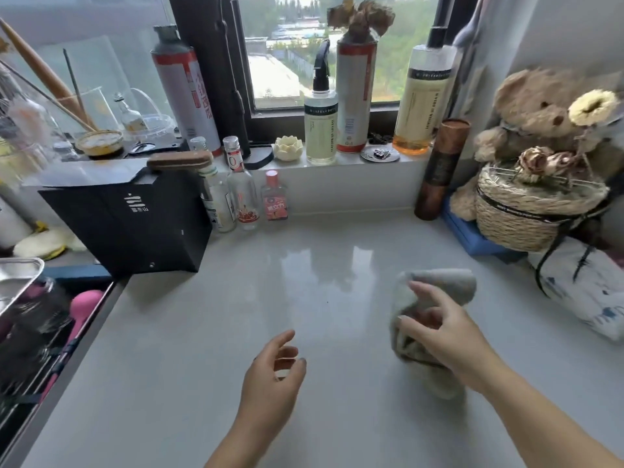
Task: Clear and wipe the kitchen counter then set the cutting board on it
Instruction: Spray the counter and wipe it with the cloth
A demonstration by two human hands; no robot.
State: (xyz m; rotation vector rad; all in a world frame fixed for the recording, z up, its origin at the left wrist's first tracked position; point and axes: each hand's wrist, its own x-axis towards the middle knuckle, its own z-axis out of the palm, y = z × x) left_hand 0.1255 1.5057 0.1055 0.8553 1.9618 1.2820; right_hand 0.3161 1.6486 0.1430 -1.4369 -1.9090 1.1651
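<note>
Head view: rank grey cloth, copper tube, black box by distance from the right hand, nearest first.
From the right hand:
1. grey cloth, under the hand, in its grasp.
2. copper tube, back right, by the windowsill.
3. black box, far left of the counter.

Counter smooth, glossy, pale stone-like, mirrors the window; cloth grey, soft, nubby; box matt black card; basket rough woven straw; bear fuzzy plush; tray shiny metal; bottles clear glass.
</note>
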